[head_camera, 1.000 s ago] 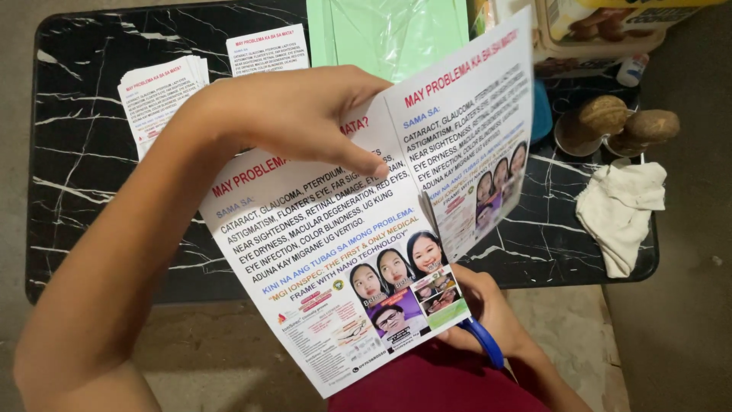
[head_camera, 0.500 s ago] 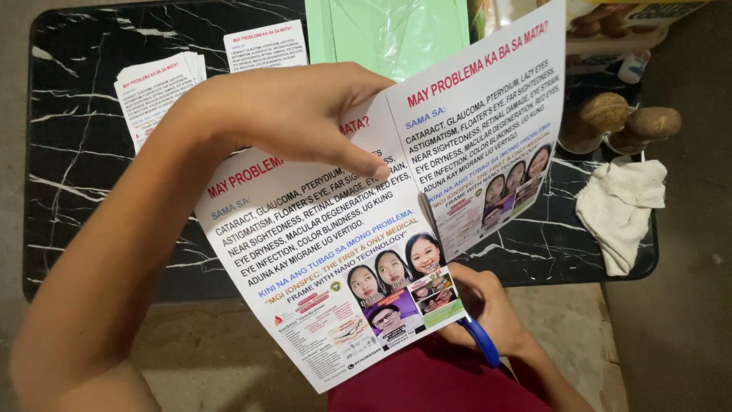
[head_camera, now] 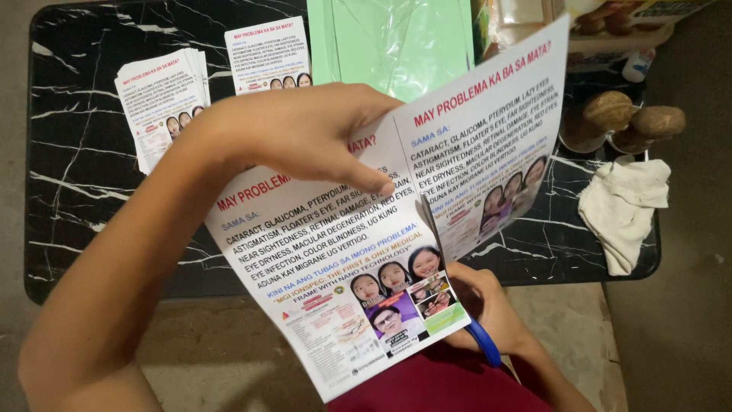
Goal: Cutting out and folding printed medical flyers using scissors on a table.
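My left hand (head_camera: 305, 133) grips the top edge of a printed paper sheet (head_camera: 343, 267) that carries two flyers side by side, with red headings and small face photos. A cut runs up between the two flyers, and the right flyer (head_camera: 488, 152) tilts up and away. My right hand (head_camera: 480, 305) is below the sheet, mostly hidden by it, shut on blue-handled scissors (head_camera: 484, 343) whose blades are hidden behind the paper.
A black marble-pattern table (head_camera: 91, 198) lies below. A stack of cut flyers (head_camera: 160, 99) and a single flyer (head_camera: 267, 57) sit at its far left. A green sheet (head_camera: 396, 38), brown round objects (head_camera: 625, 118) and a white cloth (head_camera: 625, 206) lie to the right.
The cut between the two flyers has grown longer and the right flyer has swung higher. Both hands keep their hold.
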